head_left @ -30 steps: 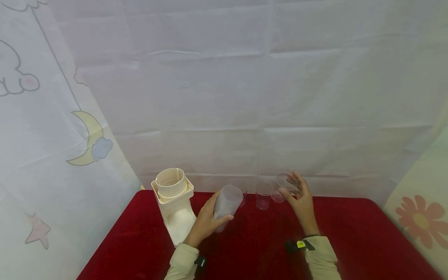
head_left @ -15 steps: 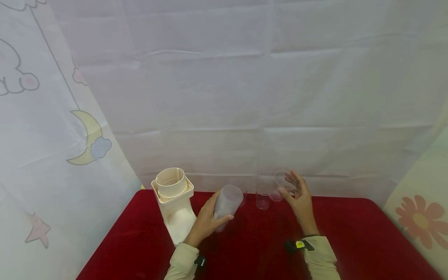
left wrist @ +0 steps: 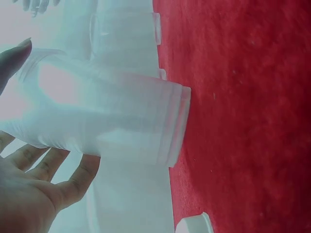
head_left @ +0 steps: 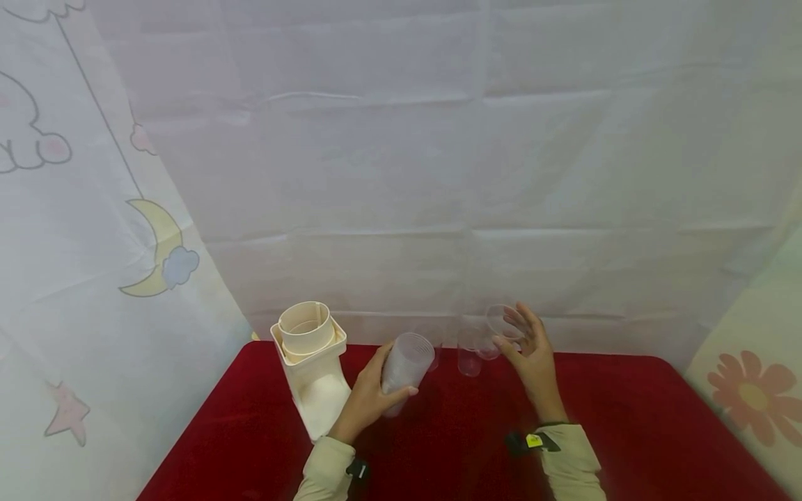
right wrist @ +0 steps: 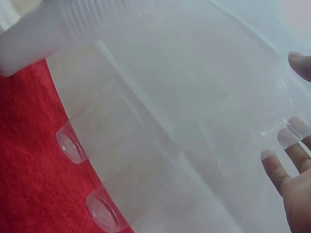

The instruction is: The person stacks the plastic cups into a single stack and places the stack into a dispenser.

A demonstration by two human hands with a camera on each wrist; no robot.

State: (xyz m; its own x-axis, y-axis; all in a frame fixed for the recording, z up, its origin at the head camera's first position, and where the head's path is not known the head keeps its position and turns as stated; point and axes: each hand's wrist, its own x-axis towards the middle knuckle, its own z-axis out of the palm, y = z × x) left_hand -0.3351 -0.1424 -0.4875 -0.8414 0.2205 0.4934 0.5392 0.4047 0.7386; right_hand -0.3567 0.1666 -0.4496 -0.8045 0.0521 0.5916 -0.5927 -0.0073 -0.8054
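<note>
My left hand (head_left: pixel 366 403) grips a stack of nested clear plastic cups (head_left: pixel 406 365), tilted above the red cloth, fingers on one side and thumb on the other. In the left wrist view the stack (left wrist: pixel 116 109) spans much of the frame, its bases pointing right. A single clear plastic cup (head_left: pixel 495 335) is held near its rim between the thumb and fingers of my right hand (head_left: pixel 535 358), base slanting down to the left. It overlaps a clear cup (head_left: pixel 468 360) standing at the table's back. Another standing cup (head_left: pixel 436 353) is partly hidden behind the stack.
A cream plastic fitting (head_left: pixel 319 396) with a round collar on top stands to the left of my left hand. Red cloth (head_left: pixel 464 445) covers the table. A pale creased sheet (head_left: pixel 401 174) hangs right behind the table's back edge, with patterned sheets at both sides.
My right hand has shifted a little to the left with its cup, which now overlaps the standing cup. The left hand and its stack have stayed in place.
</note>
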